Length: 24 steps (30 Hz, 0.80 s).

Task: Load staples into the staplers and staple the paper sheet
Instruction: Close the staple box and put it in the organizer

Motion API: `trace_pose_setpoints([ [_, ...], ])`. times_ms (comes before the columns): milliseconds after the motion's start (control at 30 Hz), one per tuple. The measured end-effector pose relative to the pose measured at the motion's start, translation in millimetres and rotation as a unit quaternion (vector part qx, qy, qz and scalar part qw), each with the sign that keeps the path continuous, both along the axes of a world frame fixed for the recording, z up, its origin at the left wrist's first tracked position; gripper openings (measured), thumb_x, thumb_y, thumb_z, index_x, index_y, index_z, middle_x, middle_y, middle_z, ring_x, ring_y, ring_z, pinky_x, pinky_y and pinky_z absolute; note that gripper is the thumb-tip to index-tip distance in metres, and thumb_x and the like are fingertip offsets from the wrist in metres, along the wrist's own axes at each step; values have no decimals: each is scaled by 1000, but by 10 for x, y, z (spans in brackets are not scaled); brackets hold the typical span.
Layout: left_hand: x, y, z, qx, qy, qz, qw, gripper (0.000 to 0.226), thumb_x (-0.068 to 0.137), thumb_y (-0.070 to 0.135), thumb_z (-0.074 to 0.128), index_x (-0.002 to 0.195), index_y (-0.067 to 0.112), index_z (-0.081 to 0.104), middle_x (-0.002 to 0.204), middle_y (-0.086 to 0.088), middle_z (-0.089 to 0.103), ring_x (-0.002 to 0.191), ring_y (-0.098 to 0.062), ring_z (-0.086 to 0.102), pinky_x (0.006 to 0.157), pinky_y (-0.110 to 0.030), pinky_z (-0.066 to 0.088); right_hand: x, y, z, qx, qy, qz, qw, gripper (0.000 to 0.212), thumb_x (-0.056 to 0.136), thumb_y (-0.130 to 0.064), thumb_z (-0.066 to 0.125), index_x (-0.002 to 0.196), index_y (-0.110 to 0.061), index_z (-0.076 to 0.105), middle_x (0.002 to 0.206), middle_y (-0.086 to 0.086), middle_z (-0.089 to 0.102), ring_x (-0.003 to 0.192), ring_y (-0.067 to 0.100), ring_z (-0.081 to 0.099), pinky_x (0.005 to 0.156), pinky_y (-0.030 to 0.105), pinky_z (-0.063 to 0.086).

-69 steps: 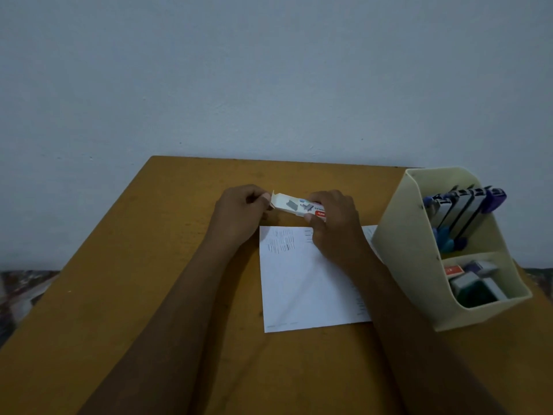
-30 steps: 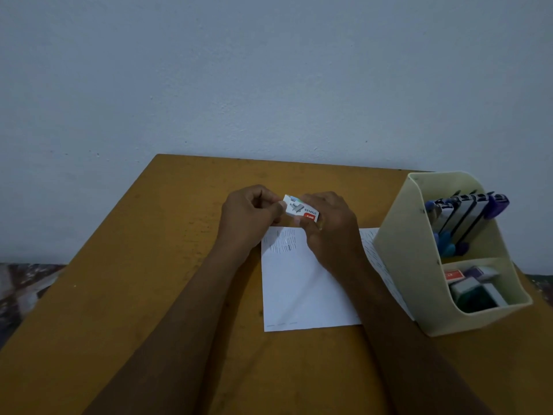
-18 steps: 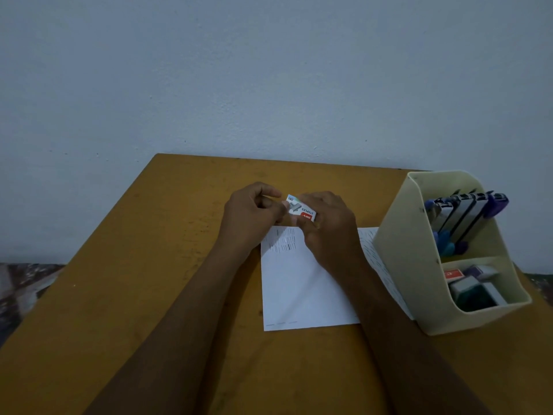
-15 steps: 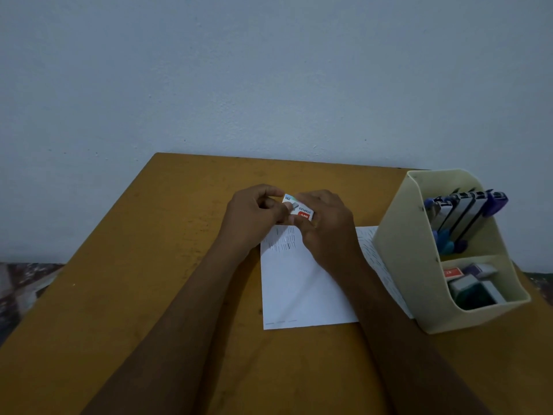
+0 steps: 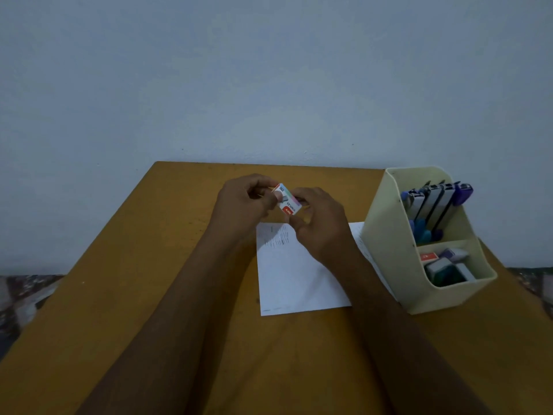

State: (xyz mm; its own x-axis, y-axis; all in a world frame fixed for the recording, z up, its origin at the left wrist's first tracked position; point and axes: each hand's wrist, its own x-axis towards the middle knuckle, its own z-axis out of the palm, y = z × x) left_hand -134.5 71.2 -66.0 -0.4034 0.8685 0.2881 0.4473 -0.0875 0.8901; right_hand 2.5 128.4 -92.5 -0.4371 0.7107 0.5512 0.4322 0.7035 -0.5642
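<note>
Staples box (image 5: 287,202) hangs between both hands, clear of the table (image 5: 149,265). I have the right hand (image 5: 321,226) curled round its right end from below. The left hand (image 5: 242,205) pinches the left end with thumb and fingertips, apparently working at the flap there.

Just below the right hand and running back under that wrist lies the paper (image 5: 293,277), flat. Well to the right of the right hand stands the holder (image 5: 389,250). The staplers (image 5: 434,205) are upright in its rear compartment and look untouched, so I judge loading has not begun.

My worry is the flap giving way suddenly under too hard a pull. The box could then jerk, and the strips could spill or snap onto the paper. The light is dim, and I cannot tell whether the end is open yet.
</note>
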Motion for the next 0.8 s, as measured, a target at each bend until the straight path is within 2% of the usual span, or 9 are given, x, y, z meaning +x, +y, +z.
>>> trace_pose_setpoints([
  [200,175,-147,155,7,7,-11,1000,18,86,16,67,103,12,72,93,-5,72,80,-17,69,75,-40,60,200,-251,194,-16,-1,-10,1000,43,80,-17,71,120,-11,56,111,7,61,96,13,56,84,24,49],
  [333,361,-245,333,6,14,-40,999,15,86,14,65,98,16,73,86,-2,73,76,-18,70,75,-42,59,450,-433,389,-6,4,-15,1000,38,79,-16,71,115,-11,59,105,7,62,90,14,56,79,30,52],
  [433,512,-311,461,5,41,-70,997,12,87,14,64,94,19,72,83,-1,73,74,-16,70,74,-40,59,644,-540,507,-17,1,-25,1000,40,79,-19,72,116,-12,58,106,6,62,91,13,57,79,24,51],
  [533,680,-375,599,9,80,-105,991,12,87,15,64,94,20,72,82,2,73,71,-14,70,73,-41,59,894,-635,646,-27,-6,-31,999,40,78,-20,73,115,-12,60,105,4,65,89,12,59,78,24,52],
  [600,797,-406,682,16,90,-121,988,11,86,16,64,92,22,71,82,4,73,69,-12,70,73,-42,59,1079,-683,745,-24,-3,-32,999,34,79,-19,72,111,-11,63,100,3,67,84,9,60,75,20,52],
  [700,946,-428,777,23,102,-131,986,8,86,17,65,92,22,69,81,7,72,69,-12,70,72,-39,59,1366,-698,859,-28,2,-54,998,23,81,-18,68,103,-9,66,91,2,68,80,10,62,72,20,52],
  [800,1073,-415,845,20,112,-144,983,9,86,18,66,94,18,70,83,5,72,71,-13,71,72,-38,59,1617,-654,901,-34,-48,-74,996,16,82,-17,67,97,-12,67,80,-5,64,71,2,58,64,6,45],
])
